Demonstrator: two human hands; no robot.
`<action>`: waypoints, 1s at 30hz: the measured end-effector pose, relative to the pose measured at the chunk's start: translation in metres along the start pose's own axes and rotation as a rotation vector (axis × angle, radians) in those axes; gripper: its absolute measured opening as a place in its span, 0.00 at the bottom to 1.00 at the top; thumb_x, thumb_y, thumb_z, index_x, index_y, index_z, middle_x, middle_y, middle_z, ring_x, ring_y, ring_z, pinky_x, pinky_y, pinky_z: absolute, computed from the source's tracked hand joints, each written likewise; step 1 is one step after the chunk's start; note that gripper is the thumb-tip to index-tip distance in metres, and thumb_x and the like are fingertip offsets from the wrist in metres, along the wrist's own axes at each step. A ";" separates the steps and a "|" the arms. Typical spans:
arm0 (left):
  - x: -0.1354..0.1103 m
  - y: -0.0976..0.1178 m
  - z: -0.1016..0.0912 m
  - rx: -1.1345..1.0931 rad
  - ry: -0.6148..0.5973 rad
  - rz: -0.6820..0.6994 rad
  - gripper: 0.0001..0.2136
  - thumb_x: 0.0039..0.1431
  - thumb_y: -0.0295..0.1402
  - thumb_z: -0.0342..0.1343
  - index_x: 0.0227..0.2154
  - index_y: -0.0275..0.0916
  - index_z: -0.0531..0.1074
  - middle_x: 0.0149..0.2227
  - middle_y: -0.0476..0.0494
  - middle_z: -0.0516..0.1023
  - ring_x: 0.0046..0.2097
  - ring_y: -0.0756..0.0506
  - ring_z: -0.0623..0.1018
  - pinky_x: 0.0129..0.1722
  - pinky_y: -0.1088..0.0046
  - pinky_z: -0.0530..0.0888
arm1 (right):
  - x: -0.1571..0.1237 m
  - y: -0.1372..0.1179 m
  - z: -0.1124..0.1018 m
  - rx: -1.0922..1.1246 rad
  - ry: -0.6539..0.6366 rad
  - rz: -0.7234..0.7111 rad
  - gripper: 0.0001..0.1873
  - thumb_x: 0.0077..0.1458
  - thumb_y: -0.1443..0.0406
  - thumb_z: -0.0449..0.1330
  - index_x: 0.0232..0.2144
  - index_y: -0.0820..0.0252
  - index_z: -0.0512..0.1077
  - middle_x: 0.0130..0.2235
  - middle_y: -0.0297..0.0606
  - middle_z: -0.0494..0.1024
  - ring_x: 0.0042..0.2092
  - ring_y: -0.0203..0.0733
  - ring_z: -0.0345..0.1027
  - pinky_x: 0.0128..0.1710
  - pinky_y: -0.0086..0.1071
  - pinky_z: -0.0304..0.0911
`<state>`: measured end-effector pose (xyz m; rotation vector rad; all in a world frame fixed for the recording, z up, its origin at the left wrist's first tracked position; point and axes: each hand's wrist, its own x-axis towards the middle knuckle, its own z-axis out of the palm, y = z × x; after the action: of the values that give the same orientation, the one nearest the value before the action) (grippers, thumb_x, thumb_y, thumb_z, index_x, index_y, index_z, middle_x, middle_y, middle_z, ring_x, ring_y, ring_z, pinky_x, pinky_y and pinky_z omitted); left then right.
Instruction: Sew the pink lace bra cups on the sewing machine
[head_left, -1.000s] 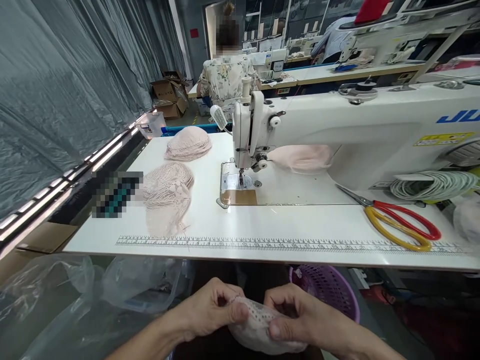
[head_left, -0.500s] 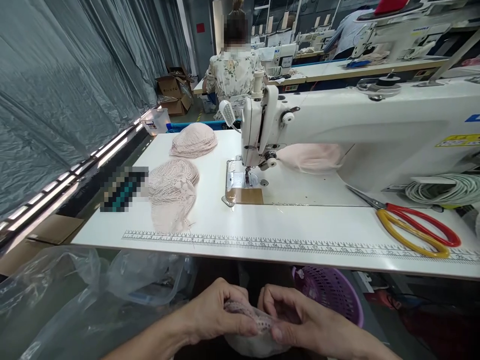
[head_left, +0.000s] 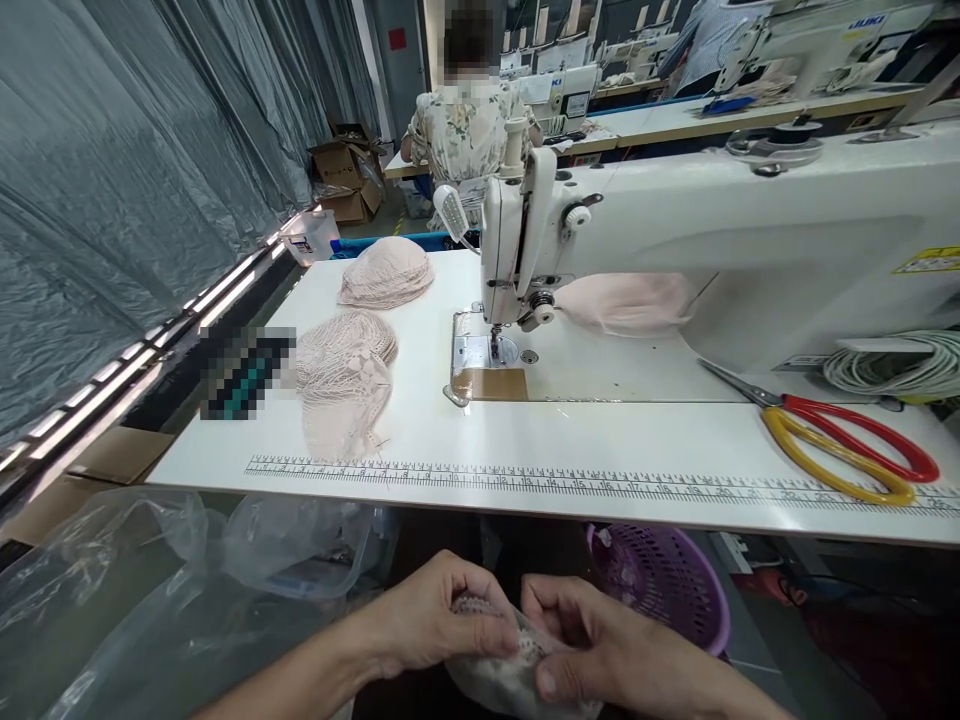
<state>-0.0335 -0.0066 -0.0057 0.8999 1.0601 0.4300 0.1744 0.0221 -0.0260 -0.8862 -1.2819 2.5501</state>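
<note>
Between my two hands, below the table's front edge, is a pale piece of lace fabric [head_left: 499,680] with a dotted, holed band. My left hand [head_left: 442,625] pinches it between thumb and fingers on one side. On the other side my right hand [head_left: 592,640] grips it, thumb on top and fingers curled behind. Part of the fabric hangs beneath the hands and runs off the bottom of the view. On the table lie two stacks of pale pink lace pieces, a far stack [head_left: 386,272] and a nearer stack [head_left: 349,370] with a loose piece draped over its front.
A white sewing machine [head_left: 637,220] stands on the white table [head_left: 420,430], a pink bundle [head_left: 630,302] under its arm. Red-and-yellow scissors [head_left: 840,440] lie at right. Below are a purple basket [head_left: 660,590] and clear plastic bags [head_left: 135,600]. A person [head_left: 465,130] sits ahead.
Both hands stay on the lace fabric, with slight shifts of the fingers; the fabric between them has turned a little. The view has tilted slightly.
</note>
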 end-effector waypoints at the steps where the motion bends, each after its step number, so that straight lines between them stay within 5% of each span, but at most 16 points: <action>1: 0.000 0.001 0.000 0.003 0.003 0.000 0.17 0.43 0.43 0.68 0.26 0.30 0.79 0.21 0.50 0.70 0.26 0.53 0.64 0.27 0.79 0.60 | 0.000 0.000 0.000 0.023 0.002 -0.013 0.28 0.38 0.50 0.73 0.24 0.60 0.60 0.20 0.21 0.59 0.23 0.26 0.45 0.22 0.24 0.41; 6: 0.001 0.002 -0.001 0.006 0.006 0.002 0.18 0.43 0.44 0.68 0.25 0.30 0.78 0.20 0.51 0.68 0.24 0.54 0.62 0.25 0.80 0.59 | 0.000 0.001 -0.004 0.002 -0.012 -0.070 0.24 0.49 0.48 0.66 0.28 0.63 0.67 0.18 0.20 0.53 0.22 0.27 0.39 0.21 0.26 0.36; 9: 0.002 0.000 -0.001 0.004 0.003 0.001 0.17 0.43 0.44 0.68 0.25 0.30 0.78 0.21 0.50 0.69 0.25 0.54 0.64 0.26 0.79 0.60 | 0.001 0.004 -0.003 -0.072 -0.048 -0.066 0.26 0.45 0.46 0.67 0.25 0.65 0.70 0.22 0.25 0.59 0.24 0.28 0.46 0.23 0.25 0.40; 13: 0.002 0.000 -0.001 -0.003 0.015 -0.010 0.18 0.43 0.45 0.68 0.24 0.31 0.78 0.21 0.51 0.69 0.26 0.54 0.64 0.26 0.80 0.60 | 0.003 0.006 0.000 -0.097 0.059 -0.127 0.20 0.43 0.52 0.71 0.23 0.65 0.75 0.30 0.32 0.67 0.32 0.34 0.58 0.32 0.28 0.51; 17: 0.000 -0.001 -0.003 0.020 0.019 0.007 0.19 0.46 0.46 0.66 0.25 0.31 0.77 0.20 0.53 0.67 0.25 0.55 0.61 0.25 0.80 0.57 | 0.004 0.004 -0.001 -0.113 0.066 -0.121 0.18 0.47 0.53 0.68 0.25 0.65 0.77 0.28 0.32 0.68 0.31 0.35 0.58 0.31 0.29 0.51; 23: 0.000 -0.002 -0.005 -0.013 -0.023 -0.095 0.16 0.36 0.39 0.71 0.21 0.32 0.75 0.19 0.55 0.64 0.24 0.55 0.60 0.23 0.80 0.57 | 0.003 0.004 -0.001 -0.100 0.048 -0.122 0.19 0.46 0.53 0.69 0.25 0.66 0.77 0.28 0.32 0.66 0.30 0.33 0.56 0.29 0.28 0.49; 30: -0.015 0.024 0.003 -0.045 -0.062 -0.007 0.15 0.37 0.40 0.71 0.20 0.32 0.76 0.21 0.53 0.66 0.24 0.56 0.61 0.23 0.79 0.58 | -0.013 -0.022 -0.001 -0.162 -0.093 -0.258 0.23 0.50 0.49 0.65 0.23 0.65 0.76 0.27 0.32 0.66 0.29 0.33 0.57 0.28 0.27 0.50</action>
<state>-0.0351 -0.0039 0.0229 0.8640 0.9931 0.4165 0.1831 0.0312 -0.0034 -0.5882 -1.5371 2.3378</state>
